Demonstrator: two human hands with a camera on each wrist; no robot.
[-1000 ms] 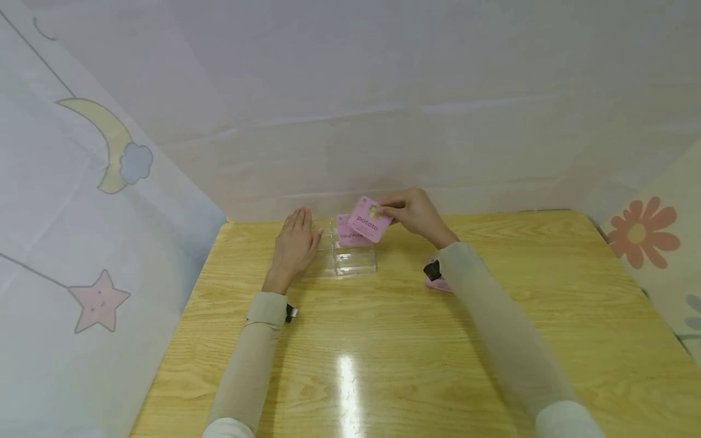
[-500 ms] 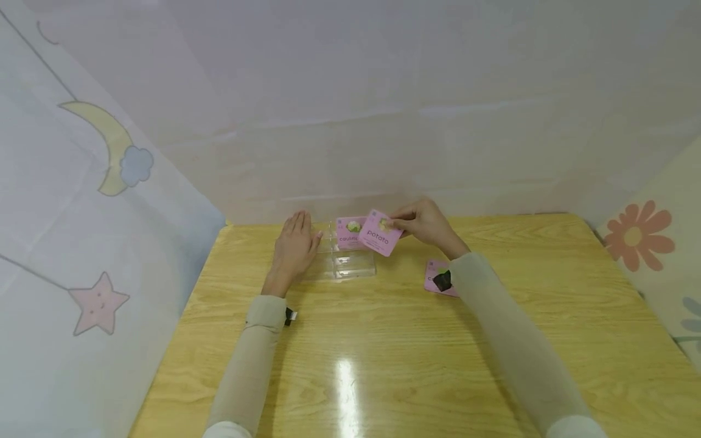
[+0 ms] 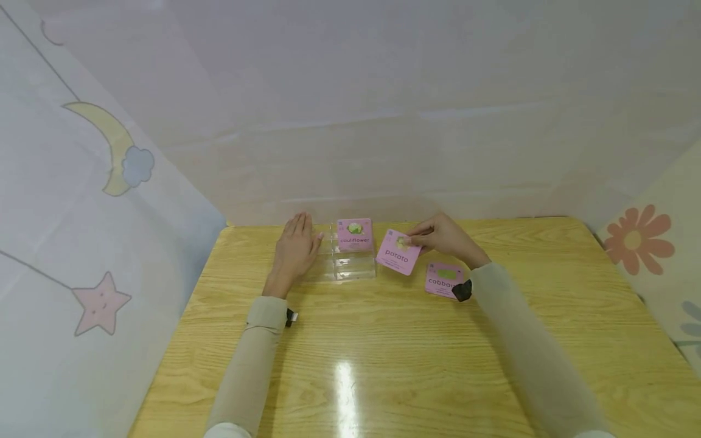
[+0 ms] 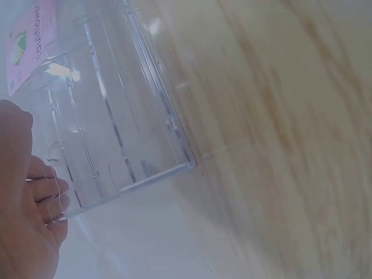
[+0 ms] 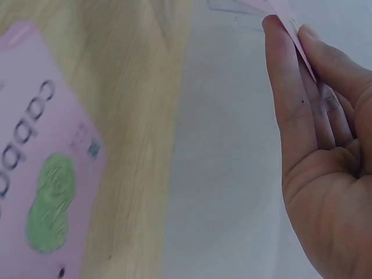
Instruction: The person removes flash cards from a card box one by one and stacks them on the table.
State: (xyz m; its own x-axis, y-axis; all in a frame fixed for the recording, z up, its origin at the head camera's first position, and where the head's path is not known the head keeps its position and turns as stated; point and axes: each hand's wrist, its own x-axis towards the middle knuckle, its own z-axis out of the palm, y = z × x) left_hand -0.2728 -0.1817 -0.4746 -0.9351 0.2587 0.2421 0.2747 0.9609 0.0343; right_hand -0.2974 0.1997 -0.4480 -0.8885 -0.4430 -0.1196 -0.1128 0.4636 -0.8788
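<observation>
My right hand [image 3: 446,238] pinches a pink card printed "potato" [image 3: 395,258] between thumb and fingers. It is raised just right of a clear plastic tiered rack [image 3: 355,271]. In the right wrist view that card [image 5: 297,43] shows nearly edge-on. A pink "cauliflower" card [image 3: 355,236] stands in the rack's back tier, right half. My left hand [image 3: 294,249], fingers straight, rests at the rack's left part and hides some of it. In the left wrist view, its fingertips [image 4: 55,200] lie against the rack's edge. A pink "cabbage" card [image 3: 440,281] lies on the table.
The wooden table [image 3: 405,365] meets a pale wall sheet [image 3: 405,146] close behind the rack. Side sheets with a moon, a star [image 3: 102,304] and a flower [image 3: 639,239] flank it. A black wrist device [image 3: 462,291] overlaps the cabbage card.
My right hand has carried the potato card right and toward me, away from the cauliflower card, now fully visible. The cabbage card is uncovered more. My left hand stays in place.
</observation>
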